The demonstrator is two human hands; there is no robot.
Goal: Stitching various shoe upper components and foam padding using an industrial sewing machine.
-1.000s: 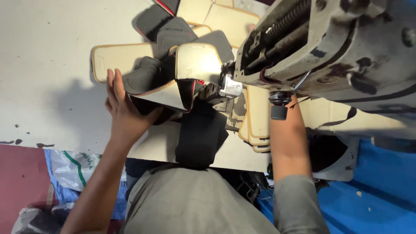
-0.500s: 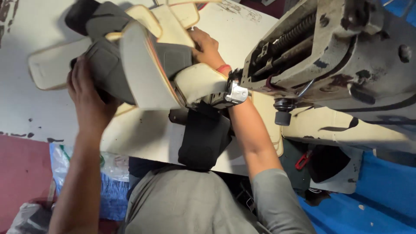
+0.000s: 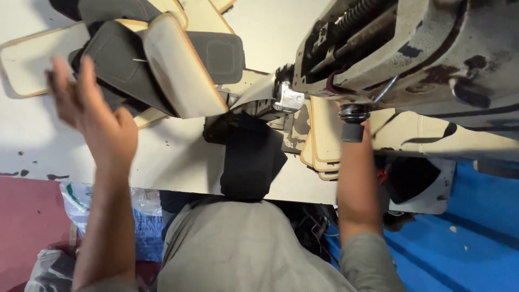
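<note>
A big worn sewing machine (image 3: 432, 59) sits on a white table (image 3: 178, 157) above a blue floor (image 3: 476, 238). The grey and cream padded piece (image 3: 157, 65) lies just past the open left hand (image 3: 94, 116). The right hand is hidden behind the machine, so I cannot tell its grip.

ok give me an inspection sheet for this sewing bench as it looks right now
surface: white table, dark specks near its front edge.
job's things: grey and cream padded piece raised beside the sewing machine; black fabric hangs over the table edge.
clutter: cream panels stacked under the machine, more at top left.
grippers: left hand open, blurred, at the padded piece; right hand hidden behind the machine, only the forearm shows.
cables: nothing seen.
surroundings: red floor, blue surface, plastic bags.
</note>
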